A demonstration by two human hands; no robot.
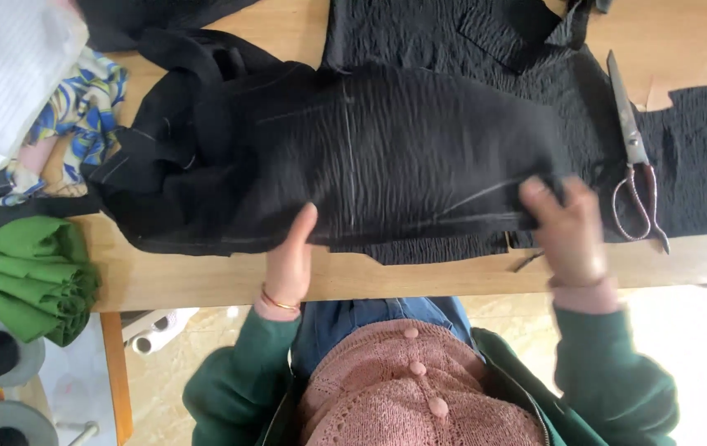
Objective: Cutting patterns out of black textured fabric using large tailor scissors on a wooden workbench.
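On the wooden table (205, 281) the black fabric (386, 157) lies spread but wrinkled. The left hand (291, 256) rests flat and open; the right hand (568, 227) pinches its edge at 3 o'clock. Scissors (636, 157) lie unused just beyond.

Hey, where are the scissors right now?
In the head view, the scissors lie on the wooden table at the right side of the picture, on black fabric, just beyond the hand on that side.
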